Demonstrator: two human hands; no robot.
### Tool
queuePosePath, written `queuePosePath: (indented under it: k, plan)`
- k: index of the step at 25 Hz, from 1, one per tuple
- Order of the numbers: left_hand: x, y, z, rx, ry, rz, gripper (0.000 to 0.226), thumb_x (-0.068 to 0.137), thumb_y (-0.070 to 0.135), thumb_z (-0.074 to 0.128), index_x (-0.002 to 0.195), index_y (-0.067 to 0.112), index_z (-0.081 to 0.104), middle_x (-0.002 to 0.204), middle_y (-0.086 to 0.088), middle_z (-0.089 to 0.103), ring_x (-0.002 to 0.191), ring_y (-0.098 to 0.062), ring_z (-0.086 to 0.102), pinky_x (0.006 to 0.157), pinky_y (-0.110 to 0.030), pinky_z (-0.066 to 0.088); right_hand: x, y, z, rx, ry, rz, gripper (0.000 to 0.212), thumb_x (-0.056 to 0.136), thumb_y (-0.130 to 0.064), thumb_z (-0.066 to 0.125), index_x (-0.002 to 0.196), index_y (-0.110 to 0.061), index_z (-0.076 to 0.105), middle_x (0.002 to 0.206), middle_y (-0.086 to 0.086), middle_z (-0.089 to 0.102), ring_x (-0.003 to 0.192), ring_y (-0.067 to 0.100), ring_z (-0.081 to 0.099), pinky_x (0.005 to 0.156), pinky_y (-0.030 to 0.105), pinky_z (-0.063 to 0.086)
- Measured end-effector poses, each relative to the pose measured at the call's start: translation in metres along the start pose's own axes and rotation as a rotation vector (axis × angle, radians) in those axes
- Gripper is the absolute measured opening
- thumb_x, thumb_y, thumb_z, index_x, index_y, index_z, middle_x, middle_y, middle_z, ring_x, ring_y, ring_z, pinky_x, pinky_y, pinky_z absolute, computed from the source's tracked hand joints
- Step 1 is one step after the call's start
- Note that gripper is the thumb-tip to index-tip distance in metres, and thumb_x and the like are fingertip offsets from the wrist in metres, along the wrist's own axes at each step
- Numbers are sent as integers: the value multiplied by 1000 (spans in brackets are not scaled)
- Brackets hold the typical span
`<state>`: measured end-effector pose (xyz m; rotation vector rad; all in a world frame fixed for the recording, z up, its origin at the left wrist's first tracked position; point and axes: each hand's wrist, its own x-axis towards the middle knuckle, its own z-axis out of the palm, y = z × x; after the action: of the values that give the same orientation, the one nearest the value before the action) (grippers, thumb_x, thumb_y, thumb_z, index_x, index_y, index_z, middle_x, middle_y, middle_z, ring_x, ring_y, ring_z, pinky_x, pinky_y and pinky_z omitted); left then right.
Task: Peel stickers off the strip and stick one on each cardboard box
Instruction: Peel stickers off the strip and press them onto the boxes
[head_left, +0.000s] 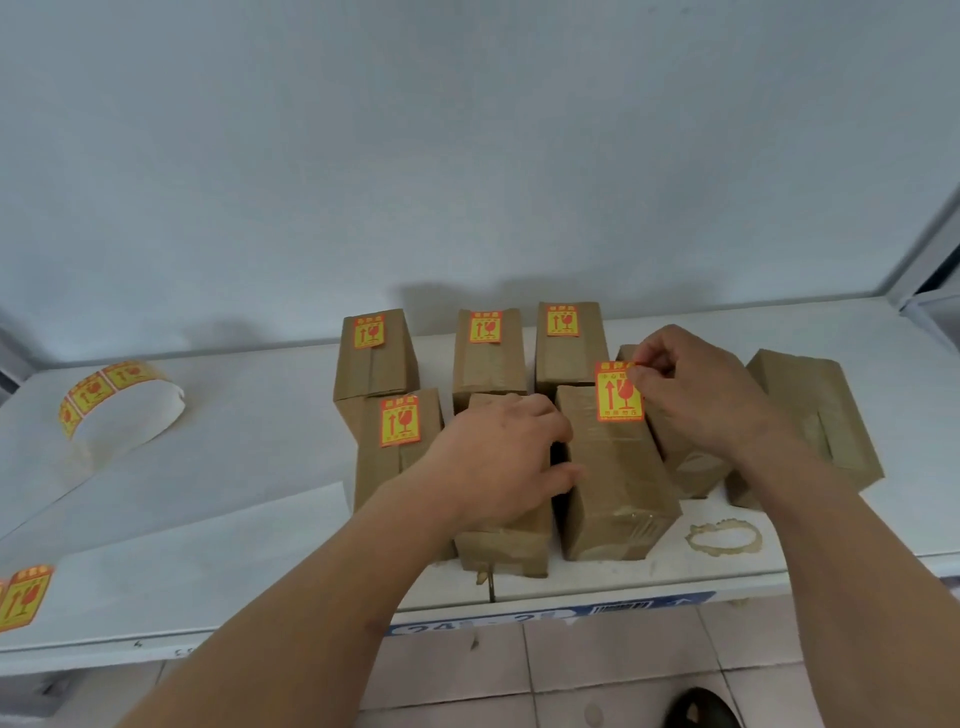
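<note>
A yellow-and-red fragile sticker (618, 391) is pinched by its upper right corner between thumb and forefinger of the right hand (696, 387), and is held over the far end of the taped cardboard box (613, 473) lying just right of centre; whether its lower edge already touches the box top cannot be told from this angle. The left hand (501, 457) is laid across the neighbouring box (506, 540) at about 9 o'clock from the first, fingers curled loosely with nothing gripped, the thumb reaching into the gap between the two boxes.

Four labelled boxes are seen: three in a back row at 12 o'clock (371, 353) (488, 353) (569, 345), and one in the front row at the left (397, 447), each bearing a sticker near its far end. Two unlabelled boxes lie toward 3 o'clock, one (685, 462) partly hidden behind the right hand, the other (810, 415) farthest right.

The sticker strip (111, 397) is curled into a loop on the white shelf (208, 545) at 9 o'clock, well apart from the boxes, its backing paper trailing toward the near edge, where another sticker (23, 597) is seen at 8 o'clock. A rubber band (724, 538) lies near the front edge, at 4 o'clock from the centre box.
</note>
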<state>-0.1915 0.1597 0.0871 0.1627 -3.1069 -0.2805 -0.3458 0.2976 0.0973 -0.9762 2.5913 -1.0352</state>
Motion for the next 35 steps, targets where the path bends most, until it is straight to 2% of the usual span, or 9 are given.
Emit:
queuePosePath:
  k: [4,6,10,16,22,27,35]
  plan:
    - [16,9,10,57,-73,35,67,83,74,39,131,28,48,132,7,48,124,-16,41,102,-39,34,10,9,-4,32,0,5,1,94,-21,56,95,-22,55,81,-17,57,74,-4,52,58,12,33]
    - [19,9,13,108,-110,53,73,78,78,40,131,28,47,131,6,47,124,-17,39,103,-42,36,13,13,-1,47,-13,2,2,94,-23,56,94,-23,55,83,-15,58,75,-3,53,58,14,34]
    - [20,4,13,127,-158,71,73,76,76,48,129,26,45,129,6,45,115,-16,42,95,-45,44,18,18,2,53,-33,-14,3,94,-25,56,94,-23,54,86,-14,59,78,-2,54,60,15,36]
    - [20,-1,10,102,-199,93,74,75,74,53,130,25,45,132,7,44,118,-14,44,95,-40,45,17,20,13,-7,-91,-38,6,95,-27,56,98,-22,55,86,-16,56,78,-1,54,60,15,37]
    - [17,-4,12,79,-187,118,76,76,73,53,134,25,44,134,8,44,120,-12,42,98,-35,42,20,25,22,-12,-107,-54,4,93,-32,56,94,-29,54,88,-15,60,85,5,58,74,29,50]
    - [15,-5,13,64,-166,115,76,78,71,52,137,25,42,139,8,42,124,-12,41,101,-34,40,20,18,27,-38,-122,-50,4,95,-34,54,94,-30,52,88,-16,59,82,1,56,62,19,40]
    - [14,-5,14,66,-159,115,77,78,72,51,138,25,42,140,8,41,126,-12,40,102,-35,40,16,15,29,-116,-134,-52,4,96,-34,52,97,-31,51,97,-13,60,88,7,57,61,18,39]
